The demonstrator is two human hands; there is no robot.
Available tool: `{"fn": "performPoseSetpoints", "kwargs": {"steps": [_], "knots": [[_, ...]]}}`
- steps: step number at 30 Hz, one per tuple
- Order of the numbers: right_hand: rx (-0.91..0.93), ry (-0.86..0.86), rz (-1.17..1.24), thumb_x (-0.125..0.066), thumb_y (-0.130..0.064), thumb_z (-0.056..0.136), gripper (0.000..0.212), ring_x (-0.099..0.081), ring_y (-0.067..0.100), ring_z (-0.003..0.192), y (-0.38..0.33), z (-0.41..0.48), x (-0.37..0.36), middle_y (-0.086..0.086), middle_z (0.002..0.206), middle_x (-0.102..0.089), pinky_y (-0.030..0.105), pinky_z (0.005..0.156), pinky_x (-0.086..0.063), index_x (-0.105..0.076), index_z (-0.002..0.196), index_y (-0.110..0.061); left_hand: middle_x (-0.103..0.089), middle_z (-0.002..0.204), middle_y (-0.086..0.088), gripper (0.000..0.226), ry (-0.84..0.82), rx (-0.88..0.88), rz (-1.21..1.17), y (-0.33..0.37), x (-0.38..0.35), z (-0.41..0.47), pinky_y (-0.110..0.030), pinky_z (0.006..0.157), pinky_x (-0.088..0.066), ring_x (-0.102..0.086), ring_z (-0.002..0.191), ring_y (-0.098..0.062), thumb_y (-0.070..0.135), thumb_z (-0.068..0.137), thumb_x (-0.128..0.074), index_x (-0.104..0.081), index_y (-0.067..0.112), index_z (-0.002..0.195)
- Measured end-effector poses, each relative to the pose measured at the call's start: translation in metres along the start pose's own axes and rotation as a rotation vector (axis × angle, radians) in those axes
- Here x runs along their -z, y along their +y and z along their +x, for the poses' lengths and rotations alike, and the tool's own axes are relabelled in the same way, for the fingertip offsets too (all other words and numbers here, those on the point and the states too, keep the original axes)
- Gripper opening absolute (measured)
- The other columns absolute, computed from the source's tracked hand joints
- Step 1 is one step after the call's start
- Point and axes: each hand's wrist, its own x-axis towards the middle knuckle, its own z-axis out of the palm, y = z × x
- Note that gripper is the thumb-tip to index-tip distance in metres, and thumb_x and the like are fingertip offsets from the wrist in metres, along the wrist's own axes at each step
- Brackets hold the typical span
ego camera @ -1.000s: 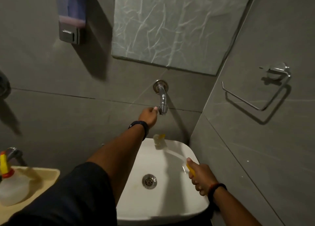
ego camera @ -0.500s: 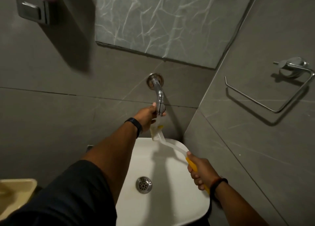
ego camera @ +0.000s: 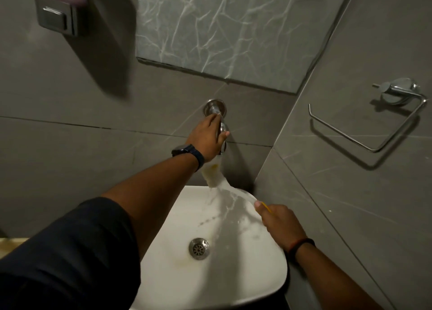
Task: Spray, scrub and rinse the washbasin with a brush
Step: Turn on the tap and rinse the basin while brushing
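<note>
The left arm reaches straight out and up from a dark sleeve, a watch on the wrist. The left hand is wrapped over the tap on the back wall, its fingers curled closed around the tap body, thumb tip showing on the right of the spout. Water falls from just under those fingers.

The right arm comes in from the lower right, bent slightly, a band on the wrist. The right hand is a closed fist around the yellow handle of the brush, knuckles up. From the right fingers the white neck of the brush runs up and left to the head, which sits directly beneath the left fingers, in the stream. The head is blurred by water, so its bristles cannot be made out.

The basin lies below both hands, its far rim just under the brush head. Water splashes across its bowl beside the right fingers, and the drain lies down and left of them, with yellowish staining around it.
</note>
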Motion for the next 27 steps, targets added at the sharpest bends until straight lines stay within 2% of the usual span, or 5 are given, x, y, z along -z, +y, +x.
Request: {"fn": "performPoseSetpoints", "kwargs": {"steps": [3, 7, 13, 20, 27], "knots": [[0.106, 0.065, -0.117, -0.05, -0.052, 0.09, 0.058, -0.041, 0.019, 0.047, -0.007, -0.003, 0.003, 0.0, 0.046, -0.044, 0.032, 0.052, -0.034, -0.038, 0.046, -0.016, -0.029, 0.151, -0.012, 0.059, -0.033, -0.024, 0.117, 0.001, 0.002, 0.002, -0.044, 0.109, -0.032, -0.033, 0.133, -0.029, 0.044, 0.094, -0.039, -0.023, 0.015, 0.144], [-0.235, -0.103, 0.363, -0.054, -0.054, 0.087, 0.053, -0.024, 0.012, 0.032, -0.021, -0.003, 0.006, -0.002, 0.042, -0.031, 0.017, 0.037, -0.02, -0.036, 0.052, -0.017, -0.027, 0.151, -0.014, 0.06, -0.068, 0.008, 0.162, 0.006, 0.003, 0.002, -0.047, 0.111, -0.031, -0.031, 0.135, -0.03, 0.042, 0.095, -0.039, -0.021, 0.014, 0.144], [-0.329, -0.207, 0.388, -0.049, -0.058, 0.085, 0.052, -0.024, 0.012, 0.032, -0.023, -0.008, 0.013, -0.001, 0.043, -0.033, 0.018, 0.036, -0.019, -0.04, 0.057, -0.016, -0.023, 0.153, -0.014, 0.06, -0.103, 0.048, 0.165, 0.009, 0.005, 0.001, -0.047, 0.113, -0.027, -0.027, 0.137, -0.031, 0.039, 0.096, -0.038, -0.017, 0.014, 0.146], [0.114, 0.09, -0.396, -0.037, -0.066, 0.088, 0.06, -0.047, 0.012, 0.053, -0.013, -0.009, 0.011, -0.001, 0.059, -0.055, 0.025, 0.048, -0.031, -0.056, 0.062, -0.015, -0.024, 0.152, -0.015, 0.059, -0.107, 0.084, 0.14, 0.012, 0.004, -0.001, -0.048, 0.112, -0.027, -0.027, 0.137, -0.032, 0.038, 0.096, -0.039, -0.016, 0.016, 0.146], [-0.096, -0.035, 0.11, -0.052, -0.057, 0.084, 0.059, -0.042, 0.021, 0.043, -0.007, -0.004, -0.002, -0.001, 0.043, -0.045, 0.027, 0.047, -0.034, -0.039, 0.044, -0.017, -0.023, 0.152, -0.016, 0.06, -0.127, 0.089, 0.14, 0.011, 0.004, -0.003, -0.049, 0.112, -0.028, -0.027, 0.137, -0.032, 0.037, 0.096, -0.038, -0.013, 0.017, 0.147]]}}
